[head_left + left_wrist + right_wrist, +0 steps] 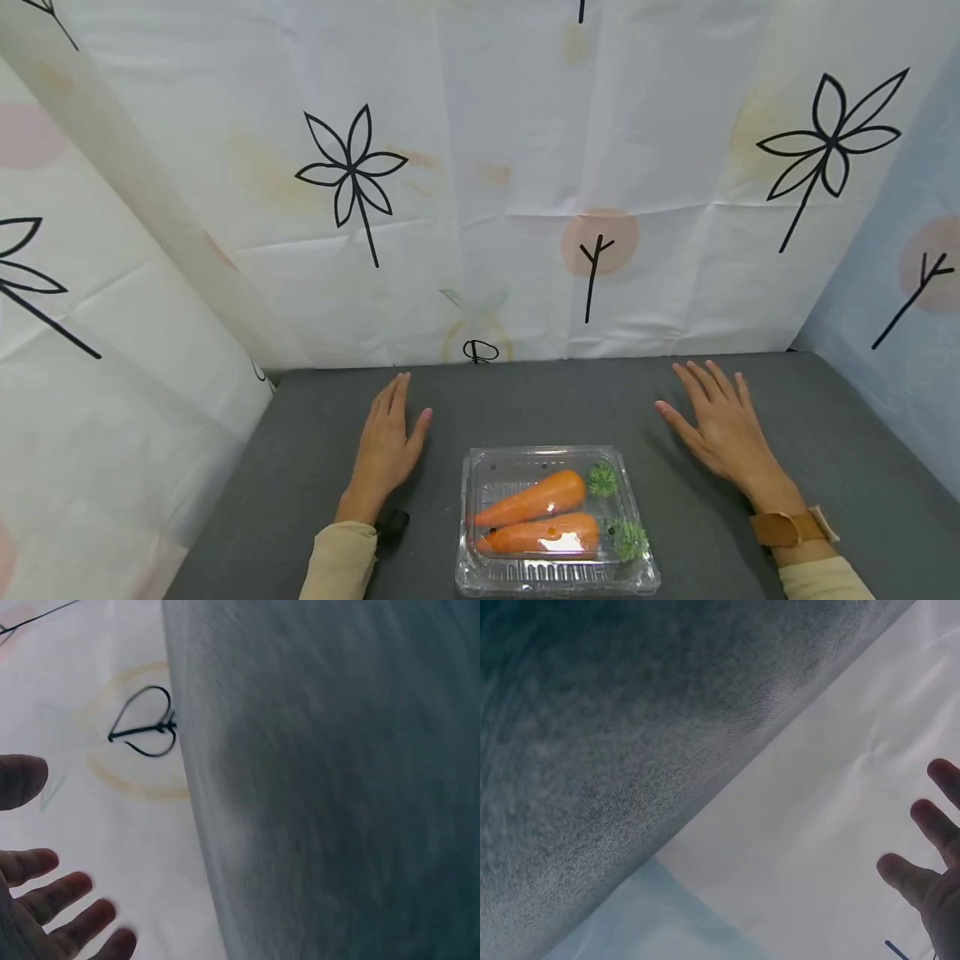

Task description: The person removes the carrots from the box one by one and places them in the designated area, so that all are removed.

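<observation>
Both hands hold nothing — the left hand (387, 443) and right hand (722, 429) reach forward, fingers extended, on either side of the clear container (557, 573) of carrots (536, 497).

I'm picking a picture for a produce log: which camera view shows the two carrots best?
The head view: both carrots lie in the clear plastic box, visible through it despite glare. The wrist views show neither, only tabletop, backdrop and part of the left hand or right hand respectively.
</observation>
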A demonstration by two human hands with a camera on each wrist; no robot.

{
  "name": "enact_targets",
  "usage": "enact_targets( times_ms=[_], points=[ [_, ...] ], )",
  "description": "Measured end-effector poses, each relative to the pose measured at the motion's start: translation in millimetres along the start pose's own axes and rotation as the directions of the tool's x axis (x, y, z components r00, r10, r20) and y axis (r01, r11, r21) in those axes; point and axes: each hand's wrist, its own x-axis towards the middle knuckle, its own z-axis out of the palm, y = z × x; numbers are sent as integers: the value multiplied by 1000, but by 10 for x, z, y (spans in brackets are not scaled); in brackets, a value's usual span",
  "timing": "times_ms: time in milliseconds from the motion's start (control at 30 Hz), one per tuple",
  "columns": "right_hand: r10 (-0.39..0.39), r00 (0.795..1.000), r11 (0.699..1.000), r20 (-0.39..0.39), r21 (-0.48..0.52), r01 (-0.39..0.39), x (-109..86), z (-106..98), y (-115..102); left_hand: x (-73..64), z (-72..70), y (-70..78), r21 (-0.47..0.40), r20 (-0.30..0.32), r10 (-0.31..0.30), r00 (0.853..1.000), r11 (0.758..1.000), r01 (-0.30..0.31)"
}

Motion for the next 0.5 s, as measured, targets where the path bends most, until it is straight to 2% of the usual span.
enact_targets(
  times_ms=[100, 200, 267, 400, 500],
  points=[
    [2, 1000, 1000, -15, 14, -2, -1, -11, -37, -17, 23, 18, -152, 58, -39, 998, 987, 47],
    [-5, 1000, 999, -22, 44, 6, -6, -16, -61, -22, 56, 25, -287, 147, -43, 988, 954, 84],
    [-2, 1000, 998, -20, 69, 4, -9, -25, -85, -23, 85, 20, -370, 214, -28, 976, 923, 108],
    [19, 1000, 994, 3, 106, -20, -14, -47, -131, -34, 141, -12, -497, 354, 36, 935, 854, 156],
    [32, 999, 992, 22, 121, -35, -19, -61, -159, -52, 158, -38, -590, 440, 98, 892, 781, 205]
  ],
)
